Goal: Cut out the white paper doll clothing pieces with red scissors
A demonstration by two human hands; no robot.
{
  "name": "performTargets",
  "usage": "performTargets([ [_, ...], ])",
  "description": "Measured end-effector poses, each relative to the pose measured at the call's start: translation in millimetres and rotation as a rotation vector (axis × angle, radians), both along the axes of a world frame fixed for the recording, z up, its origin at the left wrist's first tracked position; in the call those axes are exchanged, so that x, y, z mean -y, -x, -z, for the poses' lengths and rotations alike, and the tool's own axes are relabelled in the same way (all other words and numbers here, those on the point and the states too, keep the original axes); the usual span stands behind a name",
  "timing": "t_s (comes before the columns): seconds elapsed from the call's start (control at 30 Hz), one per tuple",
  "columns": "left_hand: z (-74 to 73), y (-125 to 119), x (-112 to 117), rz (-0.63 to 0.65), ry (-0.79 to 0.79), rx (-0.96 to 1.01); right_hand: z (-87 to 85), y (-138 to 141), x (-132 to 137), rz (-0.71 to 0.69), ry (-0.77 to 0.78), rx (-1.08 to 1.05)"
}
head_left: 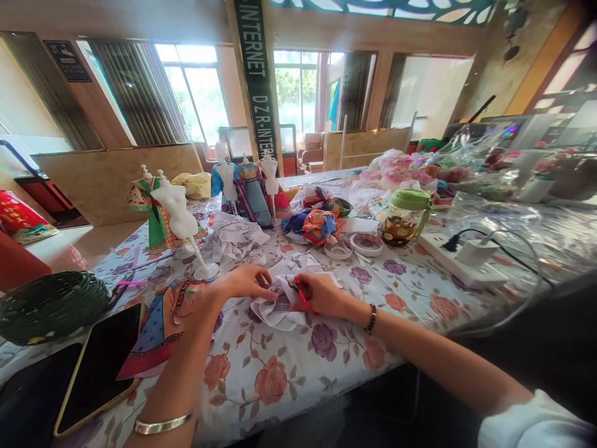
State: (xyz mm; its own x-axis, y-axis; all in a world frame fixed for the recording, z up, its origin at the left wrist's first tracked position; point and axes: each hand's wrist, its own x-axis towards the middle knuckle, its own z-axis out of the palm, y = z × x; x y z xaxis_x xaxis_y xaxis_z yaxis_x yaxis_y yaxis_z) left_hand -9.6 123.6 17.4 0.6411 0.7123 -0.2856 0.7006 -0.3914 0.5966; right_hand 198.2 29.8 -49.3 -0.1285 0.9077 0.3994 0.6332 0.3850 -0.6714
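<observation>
My left hand (245,281) pinches the edge of a piece of white patterned fabric (280,308) that lies on the floral tablecloth (280,373). My right hand (321,294) is closed round small red-handled scissors (303,291), their tip at the fabric between the two hands. A bare white doll mannequin (180,214) on a stand leans just beyond my left hand. A colourful piece of doll clothing (156,333) lies under my left forearm.
Dressed doll mannequins (252,186) stand at the back, with fabric scraps (317,224) beside them. A green-lidded jar (407,218), two small round dishes (354,246) and a power strip with a plug (461,252) are to the right. A phone (100,367) and a green basket (49,305) sit at left.
</observation>
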Motion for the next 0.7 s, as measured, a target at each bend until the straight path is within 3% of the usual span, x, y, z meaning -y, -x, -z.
performTargets([
  [0.13,14.0,-1,-7,0.014,0.06,-0.014,0.3,4,0,0.047,0.027,-0.093],
  [0.27,23.6,1,-13,-0.027,0.095,0.128,1.3,-2,-5,0.136,0.034,-0.255],
  [0.5,32.3,9,-17,-0.301,0.115,0.517,-0.1,-9,-11,0.216,0.05,-0.602],
  [0.7,35.7,7,-18,-0.489,0.222,0.84,-5.8,-11,-11,0.271,0.01,-0.784],
])
